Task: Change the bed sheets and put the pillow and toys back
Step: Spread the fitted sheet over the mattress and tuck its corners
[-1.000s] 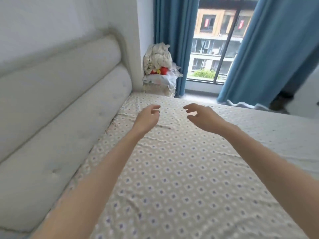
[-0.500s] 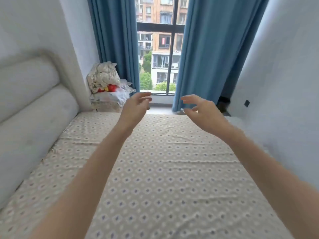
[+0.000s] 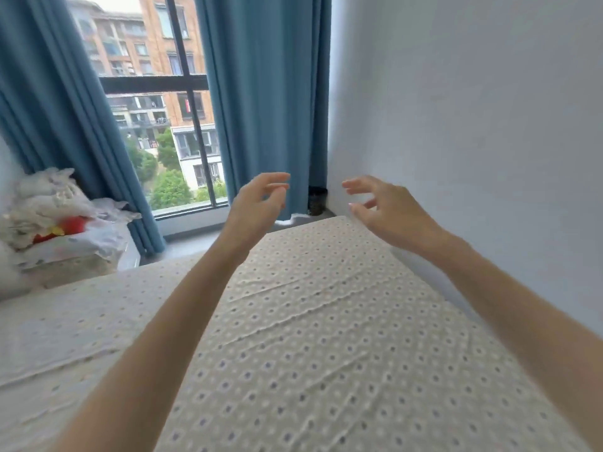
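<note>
A beige bed sheet (image 3: 310, 337) with a small dotted pattern covers the mattress, with a few creases across it. Both my arms stretch forward above it. My left hand (image 3: 257, 203) hovers over the far edge of the bed, fingers loosely curled and holding nothing. My right hand (image 3: 385, 207) hangs near the far right corner by the wall, fingers spread and empty. On the left, a heap of white bedding (image 3: 42, 203) with a red toy (image 3: 73, 225) in it sits on a stand beside the bed.
Blue curtains (image 3: 267, 102) hang either side of a tall window (image 3: 163, 125) beyond the bed. A white wall (image 3: 473, 125) runs along the bed's right side. A small dark object (image 3: 317, 203) stands in the corner by the curtain.
The view has swung right, from the padded headboard toward the window and the right wall. Both hands stayed raised and empty, now over the bed's far right corner.
</note>
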Tool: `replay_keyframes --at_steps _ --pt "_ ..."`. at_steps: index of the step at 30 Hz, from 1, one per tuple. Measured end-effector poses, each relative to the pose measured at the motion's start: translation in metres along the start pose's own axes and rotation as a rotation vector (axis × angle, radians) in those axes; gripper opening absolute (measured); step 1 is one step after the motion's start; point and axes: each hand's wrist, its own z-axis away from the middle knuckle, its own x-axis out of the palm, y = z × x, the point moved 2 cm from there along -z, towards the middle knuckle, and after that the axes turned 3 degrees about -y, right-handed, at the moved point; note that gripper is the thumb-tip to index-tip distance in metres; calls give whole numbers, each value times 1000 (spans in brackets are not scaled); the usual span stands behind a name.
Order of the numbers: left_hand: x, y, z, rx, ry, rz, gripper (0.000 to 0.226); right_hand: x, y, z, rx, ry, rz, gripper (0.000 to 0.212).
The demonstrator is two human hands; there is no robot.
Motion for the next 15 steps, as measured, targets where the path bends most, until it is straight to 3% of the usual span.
replay_keyframes --at_steps 8,15 --pt "157 20 -49 1 -139 -68 30 -72 138 -2 109 17 15 38" --pt "297 34 -96 -79 -98 -53 32 -139 268 -29 98 -62 33 39"
